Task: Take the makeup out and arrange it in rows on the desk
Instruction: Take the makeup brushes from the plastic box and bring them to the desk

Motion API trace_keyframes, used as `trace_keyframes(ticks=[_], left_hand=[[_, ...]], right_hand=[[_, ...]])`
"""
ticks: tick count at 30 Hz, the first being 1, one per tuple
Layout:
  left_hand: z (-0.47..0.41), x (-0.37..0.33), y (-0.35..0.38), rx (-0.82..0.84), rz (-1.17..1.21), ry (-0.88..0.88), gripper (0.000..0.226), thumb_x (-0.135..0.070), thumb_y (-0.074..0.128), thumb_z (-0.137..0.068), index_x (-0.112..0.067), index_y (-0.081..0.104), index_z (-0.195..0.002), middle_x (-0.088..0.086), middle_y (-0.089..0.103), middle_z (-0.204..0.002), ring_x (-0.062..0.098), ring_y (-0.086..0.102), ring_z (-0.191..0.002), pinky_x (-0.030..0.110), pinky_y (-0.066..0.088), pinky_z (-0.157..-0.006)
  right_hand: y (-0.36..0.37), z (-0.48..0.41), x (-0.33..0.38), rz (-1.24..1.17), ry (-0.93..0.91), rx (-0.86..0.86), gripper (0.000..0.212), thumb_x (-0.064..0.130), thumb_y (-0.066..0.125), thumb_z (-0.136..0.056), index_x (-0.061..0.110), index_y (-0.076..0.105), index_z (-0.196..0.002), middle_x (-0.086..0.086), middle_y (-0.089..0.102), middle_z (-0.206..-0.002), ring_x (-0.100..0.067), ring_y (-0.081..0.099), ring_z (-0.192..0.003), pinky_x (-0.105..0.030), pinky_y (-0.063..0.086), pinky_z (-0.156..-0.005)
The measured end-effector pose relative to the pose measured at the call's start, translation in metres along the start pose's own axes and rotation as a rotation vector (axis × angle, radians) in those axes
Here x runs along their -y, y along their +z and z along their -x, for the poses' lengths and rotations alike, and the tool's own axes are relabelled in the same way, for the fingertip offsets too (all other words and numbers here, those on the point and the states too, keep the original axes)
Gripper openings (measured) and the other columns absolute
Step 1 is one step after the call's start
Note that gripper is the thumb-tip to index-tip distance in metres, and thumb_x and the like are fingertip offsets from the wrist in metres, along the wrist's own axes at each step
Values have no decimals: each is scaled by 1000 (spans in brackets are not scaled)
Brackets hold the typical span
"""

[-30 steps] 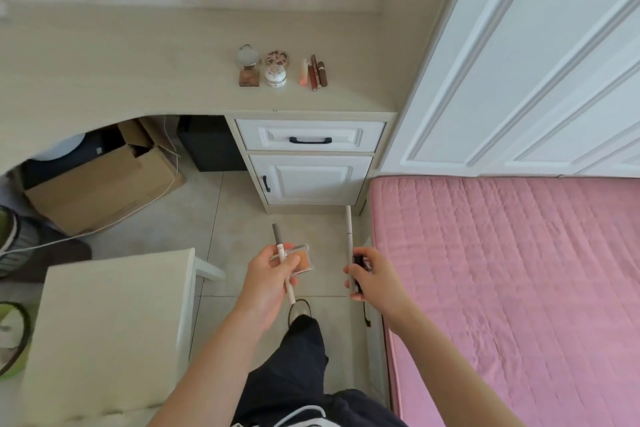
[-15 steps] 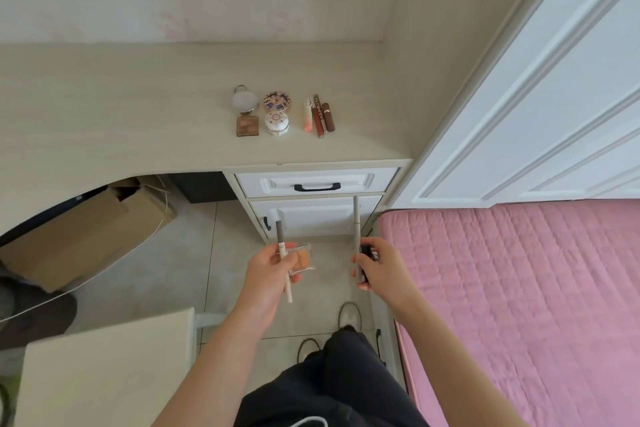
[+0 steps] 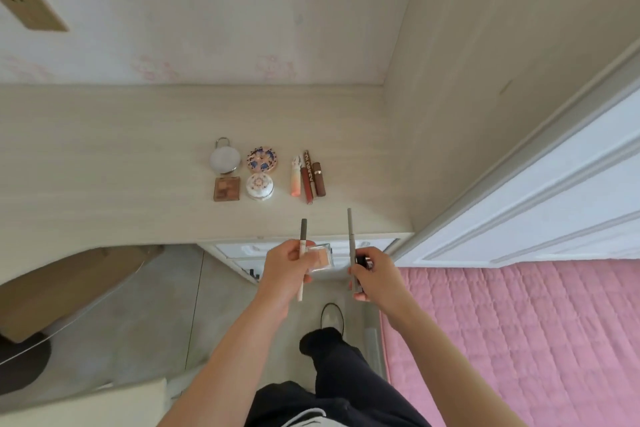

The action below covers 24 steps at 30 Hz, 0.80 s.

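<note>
My left hand [image 3: 285, 270] grips a cream makeup pencil with a dark cap [image 3: 303, 234] and a clear square compact with peach powder [image 3: 322, 258]. My right hand [image 3: 375, 274] holds a thin grey pencil [image 3: 351, 232] upright, together with a small dark item I cannot identify. Both hands hover at the front edge of the pale wooden desk [image 3: 104, 163]. On the desk lie a round white compact [image 3: 225, 158], a patterned round compact [image 3: 262, 159], a brown square compact [image 3: 227, 188], a white round jar [image 3: 259, 186] and three lip tubes [image 3: 308, 177] side by side.
White drawers [image 3: 239, 250] sit under the desk edge below my hands. A pink quilted bed [image 3: 519, 333] fills the right side, with a white wardrobe door [image 3: 554, 184] above it. A cardboard box [image 3: 52, 288] stands under the desk at left. A white stool [image 3: 86, 406] is at bottom left.
I have stepped closer to the desk, so the desk and makeup now sit lower and larger in view. Both hands have moved forward to the desk edge, still holding the same items.
</note>
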<state>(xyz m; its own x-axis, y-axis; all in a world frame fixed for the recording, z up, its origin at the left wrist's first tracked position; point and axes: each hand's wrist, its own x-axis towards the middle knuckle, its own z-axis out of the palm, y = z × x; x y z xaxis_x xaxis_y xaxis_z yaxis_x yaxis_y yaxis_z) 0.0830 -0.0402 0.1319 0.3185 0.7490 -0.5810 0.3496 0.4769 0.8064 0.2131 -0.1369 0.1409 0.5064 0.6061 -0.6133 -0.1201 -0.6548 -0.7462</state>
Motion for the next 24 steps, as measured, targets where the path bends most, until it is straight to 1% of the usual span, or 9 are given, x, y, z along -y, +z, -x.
trace_keyframes(ticks=[3,6,9,11,15,18,21,24], left_hand=[[-31,-23,20,-14,-42,12,10,-6,65,-84,-16,68,-86,1,67,-76,15,59,-67,25,48,-55],[-59,-39,36,-12,-82,19,3,-9,68,-82,-11,67,-84,2,64,-71,12,57,-60,22,48,-51],[-81,-50,49,-12,-106,-8,4,-11,68,-83,-12,67,-86,1,67,-76,14,61,-67,22,47,-52],[-94,-56,56,-5,-119,-32,6,-11,68,-84,-14,66,-89,-1,67,-79,15,63,-73,22,45,-53],[-120,-66,71,4,-205,-59,11,-10,63,-86,-8,64,-97,4,65,-87,19,62,-79,23,46,-53],[-137,-75,82,15,-213,-77,10,-8,62,-86,-6,64,-96,5,64,-85,17,61,-74,23,49,-54],[-153,-82,89,26,-266,-87,8,-10,63,-86,-6,64,-94,6,63,-83,18,61,-72,26,53,-58],[-169,-88,93,42,-313,-97,1,-12,61,-88,-11,61,-89,4,63,-83,16,61,-68,22,51,-53]], right_hand=[[-13,-32,20,56,6,14,21,-1,50,-90,8,58,-107,-11,61,-77,-20,57,-65,-42,57,-68],[-25,-61,36,85,17,25,23,-1,49,-89,6,57,-109,-13,60,-78,-22,57,-64,-38,55,-63],[-35,-87,48,94,25,15,24,-3,48,-88,4,57,-109,-14,59,-80,-24,56,-65,-36,52,-61],[-38,-100,54,109,30,10,23,-3,49,-88,4,57,-108,-14,60,-82,-23,57,-66,-35,54,-61],[-43,-122,61,140,60,-15,24,0,49,-89,7,56,-112,-12,60,-86,-21,57,-66,-33,54,-63],[-44,-140,64,156,83,-64,26,1,48,-89,8,56,-113,-12,61,-90,-20,57,-65,-32,55,-60],[-44,-155,67,164,101,-107,24,1,47,-90,9,55,-111,-12,62,-90,-20,56,-63,-29,53,-54],[-40,-167,69,174,117,-144,21,2,46,-90,11,56,-106,-13,63,-94,-22,56,-65,-30,52,-56]])
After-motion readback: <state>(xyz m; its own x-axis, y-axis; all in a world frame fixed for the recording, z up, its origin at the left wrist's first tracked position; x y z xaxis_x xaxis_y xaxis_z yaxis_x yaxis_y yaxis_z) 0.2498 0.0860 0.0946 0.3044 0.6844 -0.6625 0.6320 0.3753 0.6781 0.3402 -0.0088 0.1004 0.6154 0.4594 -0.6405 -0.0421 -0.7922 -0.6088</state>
